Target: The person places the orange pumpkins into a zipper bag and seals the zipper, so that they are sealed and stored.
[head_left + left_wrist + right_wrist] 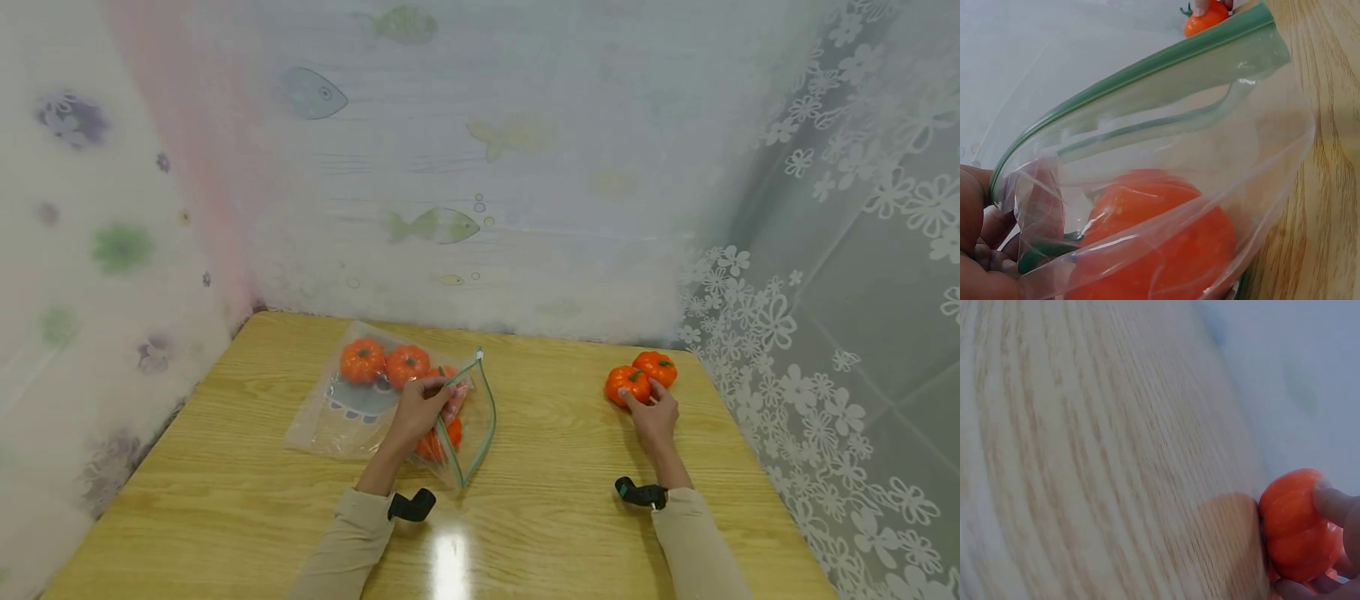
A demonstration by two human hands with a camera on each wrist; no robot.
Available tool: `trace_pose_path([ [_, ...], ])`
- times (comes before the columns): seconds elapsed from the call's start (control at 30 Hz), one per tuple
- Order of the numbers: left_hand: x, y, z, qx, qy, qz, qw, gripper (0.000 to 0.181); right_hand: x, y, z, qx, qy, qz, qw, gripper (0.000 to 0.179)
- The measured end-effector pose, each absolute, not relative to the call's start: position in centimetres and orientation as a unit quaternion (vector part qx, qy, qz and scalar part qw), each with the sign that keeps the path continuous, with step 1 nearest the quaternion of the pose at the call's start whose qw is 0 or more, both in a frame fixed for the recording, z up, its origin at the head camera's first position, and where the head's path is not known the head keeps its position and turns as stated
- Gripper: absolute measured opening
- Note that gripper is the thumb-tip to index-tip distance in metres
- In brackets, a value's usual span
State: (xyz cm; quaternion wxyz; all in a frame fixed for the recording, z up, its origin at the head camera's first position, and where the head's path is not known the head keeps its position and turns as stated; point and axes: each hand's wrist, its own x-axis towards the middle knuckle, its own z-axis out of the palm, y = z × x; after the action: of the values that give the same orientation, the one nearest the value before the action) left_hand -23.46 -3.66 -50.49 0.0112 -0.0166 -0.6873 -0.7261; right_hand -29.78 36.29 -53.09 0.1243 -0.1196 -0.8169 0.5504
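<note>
My left hand pinches the edge of a clear zip bag at its green closure strip, and the bag's mouth gapes toward the right. Inside the bag lie several small orange pumpkins, among them one at the far left and one near the opening, all seen through the plastic. Over on the right, my right hand grips a small orange pumpkin with a green stem, thumb on its near side. Another such pumpkin sits right behind it, partly covered by the fingers.
The wooden table backs onto a pale curtain printed with fish. A flowered curtain hangs along the right side, and another patterned one on the left. Each wrist carries a small black camera.
</note>
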Motion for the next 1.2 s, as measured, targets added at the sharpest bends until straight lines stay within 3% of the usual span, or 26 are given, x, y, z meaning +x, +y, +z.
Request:
trace_pose_path([
  [0.67, -23.4, -3.8, -50.5, -0.015, -0.685, -0.729, 0.006, 0.024, -27.3, 34.7, -53.6, -0.087, -0.810, 0.563, 0.140, 0.069],
  [0.9, -23.4, -3.9, -50.7, -0.022, -0.680, -0.732, 0.008, 0.025, -26.1, 33.0, -53.2, -0.078, -0.804, 0.580, 0.105, 0.071],
  [1.2, -23.4, -3.9, -50.7, -0.019, -0.685, -0.729, 0.010, 0.025, -24.7, 31.1, -52.9, -0.047, -0.811, 0.577, 0.078, 0.056],
])
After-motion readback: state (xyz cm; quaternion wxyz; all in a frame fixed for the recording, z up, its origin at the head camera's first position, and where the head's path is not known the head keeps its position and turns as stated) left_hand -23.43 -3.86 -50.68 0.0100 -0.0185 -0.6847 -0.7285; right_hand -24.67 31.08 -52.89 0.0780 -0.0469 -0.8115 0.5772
